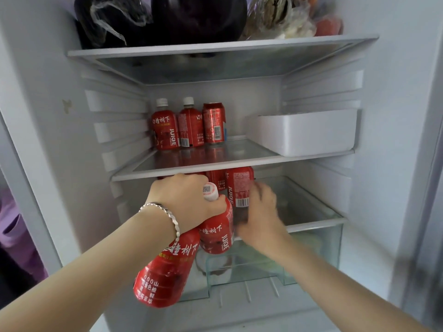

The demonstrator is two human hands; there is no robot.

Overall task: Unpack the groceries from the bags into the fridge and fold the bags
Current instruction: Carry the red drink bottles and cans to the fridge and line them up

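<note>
Two red plastic juice bottles (165, 276) are gripped by the necks in the left hand (189, 200). A third bottle (239, 185), under the glass fridge shelf (215, 164), is touched by the blurred right hand (261, 219). A red metal can (214, 123) and a white plastic box (311, 135) are seen on that shelf, the can far left and the box right.

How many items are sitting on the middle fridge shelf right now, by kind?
Red juice bottles: 2
Red can: 1
White tray: 1
Total: 4
</note>
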